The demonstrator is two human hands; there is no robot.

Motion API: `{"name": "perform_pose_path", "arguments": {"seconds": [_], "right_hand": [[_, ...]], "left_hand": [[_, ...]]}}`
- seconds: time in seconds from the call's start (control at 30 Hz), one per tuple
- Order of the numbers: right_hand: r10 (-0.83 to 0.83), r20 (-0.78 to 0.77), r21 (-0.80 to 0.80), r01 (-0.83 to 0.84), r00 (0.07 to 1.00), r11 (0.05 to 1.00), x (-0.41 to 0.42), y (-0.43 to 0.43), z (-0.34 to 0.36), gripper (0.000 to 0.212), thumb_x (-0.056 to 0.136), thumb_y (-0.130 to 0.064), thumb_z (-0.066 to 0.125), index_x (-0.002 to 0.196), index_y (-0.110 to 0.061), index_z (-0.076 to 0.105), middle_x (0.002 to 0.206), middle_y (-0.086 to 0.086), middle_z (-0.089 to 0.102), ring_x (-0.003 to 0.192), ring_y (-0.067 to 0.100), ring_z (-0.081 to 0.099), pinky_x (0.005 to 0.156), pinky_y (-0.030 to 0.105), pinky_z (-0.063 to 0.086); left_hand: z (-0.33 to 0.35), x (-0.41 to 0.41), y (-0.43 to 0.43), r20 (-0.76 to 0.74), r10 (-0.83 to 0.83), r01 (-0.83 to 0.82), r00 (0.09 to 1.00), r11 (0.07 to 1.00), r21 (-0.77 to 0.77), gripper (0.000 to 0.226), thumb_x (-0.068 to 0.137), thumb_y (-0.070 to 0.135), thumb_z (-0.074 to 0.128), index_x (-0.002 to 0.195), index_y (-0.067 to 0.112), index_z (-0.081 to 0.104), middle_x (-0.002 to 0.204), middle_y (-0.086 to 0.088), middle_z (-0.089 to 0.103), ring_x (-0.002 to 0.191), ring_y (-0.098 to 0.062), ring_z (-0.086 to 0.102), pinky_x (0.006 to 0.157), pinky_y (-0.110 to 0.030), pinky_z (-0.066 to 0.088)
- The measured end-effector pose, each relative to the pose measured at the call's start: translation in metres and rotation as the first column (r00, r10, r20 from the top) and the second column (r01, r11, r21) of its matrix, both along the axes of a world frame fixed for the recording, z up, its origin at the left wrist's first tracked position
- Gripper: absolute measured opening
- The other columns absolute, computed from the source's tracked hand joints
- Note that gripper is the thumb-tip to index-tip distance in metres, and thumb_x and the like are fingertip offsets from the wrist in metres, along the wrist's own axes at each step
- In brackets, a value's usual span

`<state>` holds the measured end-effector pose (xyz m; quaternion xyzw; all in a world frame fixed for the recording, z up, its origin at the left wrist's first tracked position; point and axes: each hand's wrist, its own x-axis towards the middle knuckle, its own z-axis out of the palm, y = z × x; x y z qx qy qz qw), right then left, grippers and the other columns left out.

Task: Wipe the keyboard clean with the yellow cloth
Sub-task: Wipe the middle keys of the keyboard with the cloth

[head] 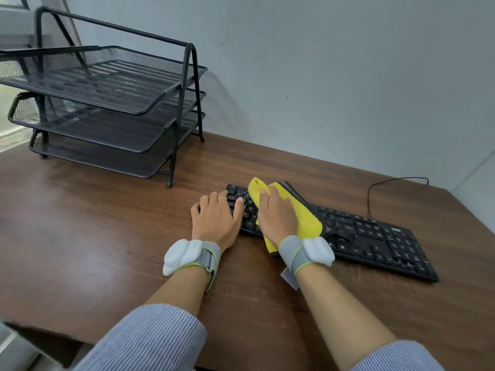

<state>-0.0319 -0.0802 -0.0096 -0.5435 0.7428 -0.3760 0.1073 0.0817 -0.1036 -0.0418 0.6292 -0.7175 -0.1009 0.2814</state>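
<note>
A black keyboard (pixel 375 236) lies slanted on the brown desk (pixel 93 223), its left end farther away. A yellow cloth (pixel 308 218) is spread over the left part of the keys. My right hand (pixel 276 215) lies on the cloth and presses it flat onto the keys, thumb stretched along its left edge. My left hand (pixel 217 215) rests on the keyboard's left end, fingers laid over the keys and the edge. The keys under the cloth and hands are hidden.
A black mesh three-tier letter tray (pixel 107 103) stands at the back left of the desk. The keyboard's black cable (pixel 375 188) loops toward the wall at the right. A grey wall runs behind the desk. Both wrists carry white strapped devices.
</note>
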Motion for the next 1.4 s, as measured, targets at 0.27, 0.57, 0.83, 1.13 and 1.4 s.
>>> {"name": "perform_pose_path", "arguments": {"seconds": [0.27,0.57,0.83,1.13,1.4], "right_hand": [[0.014,0.009,-0.040,-0.013,1.000,0.999,0.010,-0.010,-0.002,0.040,0.099,-0.033,0.023,0.119,-0.010,0.049,0.077,0.012,0.061,0.086,0.038,0.054,0.080,0.042,0.043],[0.167,-0.097,0.093,-0.159,0.981,0.983,0.010,-0.023,0.001,0.036,0.099,-0.034,0.023,0.107,-0.010,0.048,0.075,0.010,0.052,0.086,0.037,0.049,0.066,0.039,0.034],[0.219,-0.166,0.093,-0.205,0.962,0.974,0.011,-0.029,0.004,0.026,0.099,-0.029,0.026,0.083,-0.013,0.039,0.071,0.003,0.045,0.075,0.031,0.044,0.068,0.034,0.028],[0.165,-0.093,0.080,-0.158,0.982,0.984,0.013,-0.035,0.002,0.026,0.099,-0.032,0.025,0.086,-0.015,0.039,0.075,0.007,0.050,0.082,0.034,0.050,0.065,0.037,0.033],[0.123,0.004,-0.018,-0.123,0.992,0.992,-0.012,-0.008,0.002,0.033,0.099,-0.034,0.026,0.101,-0.011,0.050,0.059,0.004,0.046,0.059,0.024,0.047,0.055,0.037,0.030]], "left_hand": [[0.000,0.000,0.000,0.024,0.006,-0.005,1.000,1.000,-0.013,0.052,0.096,0.047,0.029,0.136,0.016,0.042,0.133,-0.003,0.049,0.125,-0.024,0.037,0.105,-0.039,0.022],[0.000,0.000,0.001,0.024,0.004,-0.003,1.000,1.000,-0.011,0.052,0.096,0.048,0.028,0.137,0.017,0.040,0.136,-0.002,0.047,0.126,-0.023,0.036,0.105,-0.039,0.022],[-0.003,0.000,-0.002,0.039,0.014,-0.013,0.999,0.999,-0.030,0.052,0.096,0.048,0.028,0.136,0.017,0.040,0.133,0.000,0.048,0.124,-0.022,0.037,0.103,-0.037,0.023],[-0.004,0.000,-0.002,0.026,0.007,-0.006,1.000,0.999,-0.040,0.052,0.096,0.048,0.028,0.136,0.017,0.040,0.132,-0.001,0.049,0.124,-0.022,0.037,0.104,-0.038,0.022],[0.000,0.007,-0.003,-0.048,-0.075,0.077,0.996,0.996,0.043,0.060,0.093,0.055,0.031,0.140,0.019,0.037,0.142,-0.001,0.043,0.131,-0.023,0.029,0.108,-0.038,0.017]]}}
